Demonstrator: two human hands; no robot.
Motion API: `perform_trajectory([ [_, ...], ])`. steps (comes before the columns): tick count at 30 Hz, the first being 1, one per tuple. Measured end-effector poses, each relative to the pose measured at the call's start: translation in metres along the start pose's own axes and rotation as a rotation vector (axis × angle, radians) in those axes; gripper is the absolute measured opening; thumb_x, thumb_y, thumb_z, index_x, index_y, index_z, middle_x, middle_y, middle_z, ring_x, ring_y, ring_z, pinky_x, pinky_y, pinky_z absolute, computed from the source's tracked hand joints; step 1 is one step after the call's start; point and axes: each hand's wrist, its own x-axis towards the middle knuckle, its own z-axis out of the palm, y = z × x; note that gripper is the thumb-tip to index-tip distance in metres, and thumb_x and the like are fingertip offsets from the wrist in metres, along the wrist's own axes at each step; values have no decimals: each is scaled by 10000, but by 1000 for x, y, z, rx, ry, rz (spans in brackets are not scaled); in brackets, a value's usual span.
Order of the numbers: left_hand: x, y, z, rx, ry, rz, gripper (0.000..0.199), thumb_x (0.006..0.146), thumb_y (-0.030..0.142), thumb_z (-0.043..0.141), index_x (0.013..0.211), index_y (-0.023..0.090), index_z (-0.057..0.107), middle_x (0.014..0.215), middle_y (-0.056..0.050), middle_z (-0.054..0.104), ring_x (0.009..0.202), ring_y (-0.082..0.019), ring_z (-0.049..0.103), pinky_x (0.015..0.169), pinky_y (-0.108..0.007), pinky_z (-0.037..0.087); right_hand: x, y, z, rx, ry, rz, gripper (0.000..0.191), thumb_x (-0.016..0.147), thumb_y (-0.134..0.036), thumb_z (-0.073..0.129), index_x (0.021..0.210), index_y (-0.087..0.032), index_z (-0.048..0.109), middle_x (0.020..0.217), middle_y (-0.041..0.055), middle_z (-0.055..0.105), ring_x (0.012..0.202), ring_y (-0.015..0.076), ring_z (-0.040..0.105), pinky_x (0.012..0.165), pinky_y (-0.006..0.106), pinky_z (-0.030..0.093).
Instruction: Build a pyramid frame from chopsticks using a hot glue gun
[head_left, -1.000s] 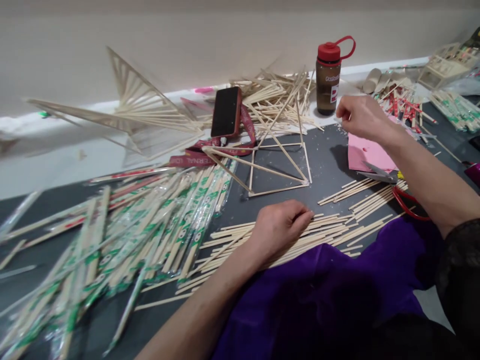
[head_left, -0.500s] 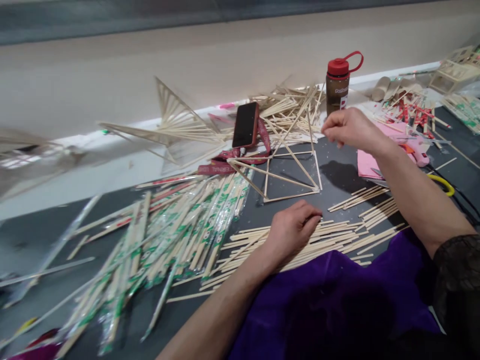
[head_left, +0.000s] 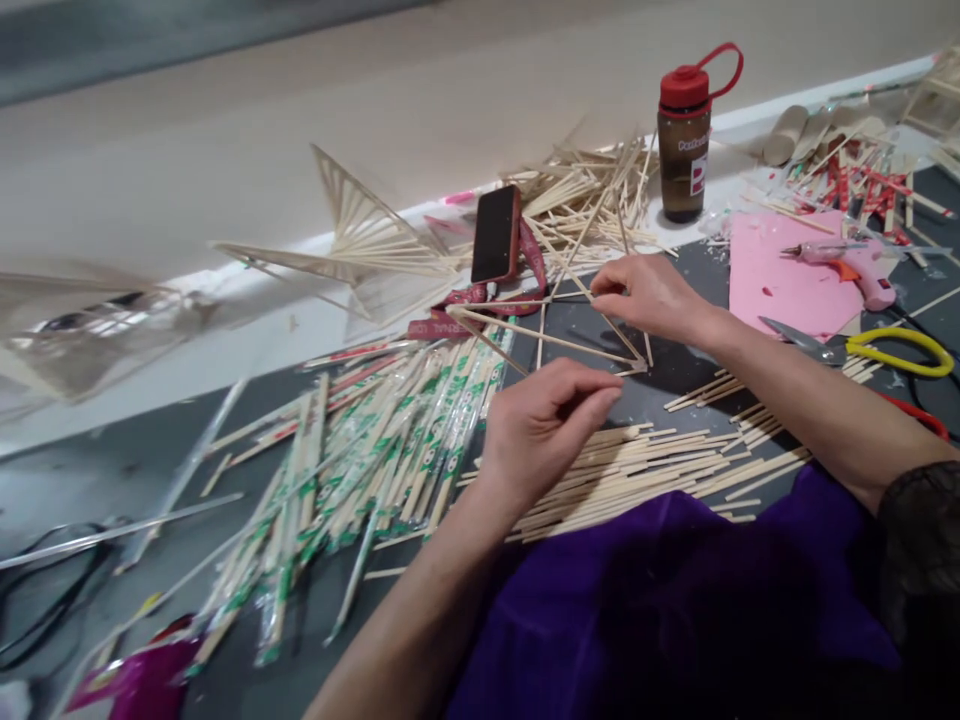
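Note:
On the dark tabletop stands a frame of joined chopsticks (head_left: 555, 341). My left hand (head_left: 551, 420) is at its front edge, above a row of loose chopsticks (head_left: 637, 480). Its fingers are curled and the thumb lies close to the index finger; anything between them is too small to make out. Over the frame's far right corner is my right hand (head_left: 649, 295), its fingers bent together and hiding that corner. Whether it grips a stick or only hovers there, I cannot tell.
Wrapped chopsticks (head_left: 405, 440) lie to the left. Behind are a phone (head_left: 495, 235), a stick pile (head_left: 577, 205) and a fan-shaped stick model (head_left: 360, 240). Rightward stand a bottle (head_left: 684, 160), pink sheet (head_left: 780, 270), glue gun (head_left: 874, 285) and yellow-handled scissors (head_left: 900, 350).
My right hand has come down and left, from beside the bottle to the frame's far corner. My left hand has shifted up and left to the front edge. The view has turned slightly.

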Motion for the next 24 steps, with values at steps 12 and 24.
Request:
perform_trajectory([
  [12,30,21,4,-40,190,-142,377,924,368,673,1270,222,637,953,-11,753,748,-144,732,532,-214,567,-5,-2,-1,56,19,35,207,843,-133,555,847,-119,761,740,39,699,743,146,600,726,270,388],
  [24,65,11,9,-35,208,-215,492,951,446,665,1368,220,534,1196,-70,734,883,-214,775,617,-281,651,-7,-4,-3,90,-6,33,167,864,-140,572,786,-129,719,689,26,663,696,132,552,666,261,360],
])
